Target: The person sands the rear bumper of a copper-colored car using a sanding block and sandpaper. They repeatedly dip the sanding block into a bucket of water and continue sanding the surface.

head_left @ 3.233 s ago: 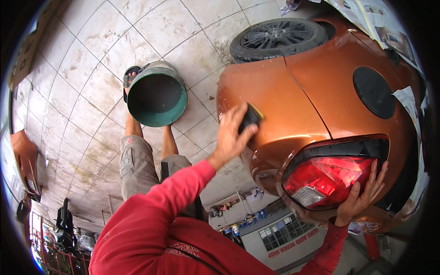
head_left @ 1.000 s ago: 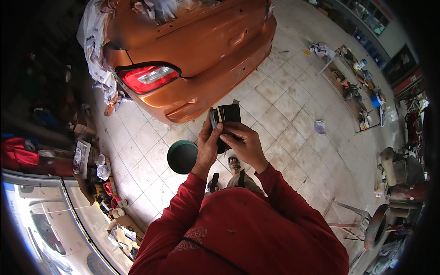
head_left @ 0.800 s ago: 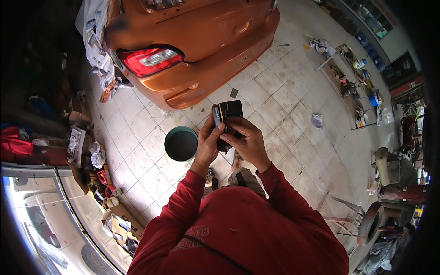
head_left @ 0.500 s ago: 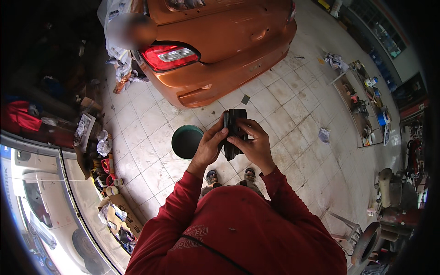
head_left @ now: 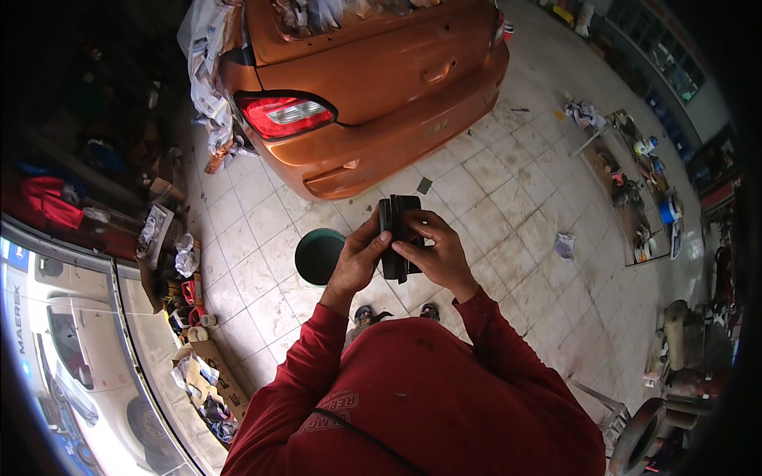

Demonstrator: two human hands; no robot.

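Note:
Both hands are closed around a dark, box-like black object [head_left: 402,208] in front of my body; its exact kind does not show. My left hand [head_left: 359,252] grips its left side, the thumb lying near its middle. On the other side my right hand [head_left: 438,250] has its thumb and fingers against it. The object is upright in the view, with a ridge or seam running along its length. Below and left of it, a green round bucket [head_left: 321,255] stands on the tiled floor.
An orange car [head_left: 373,111] with a red tail light [head_left: 287,116] stands ahead, its windows covered in paper. To the right is a low shelf frame [head_left: 627,190] with cans and tools. Boxes of scraps [head_left: 208,373] lie at left; a tyre [head_left: 637,436] lies at lower right.
The view has shifted slightly, so the car shows more of its rear window and sits a little lower. The black object remains in both hands, and its two sides look closer together.

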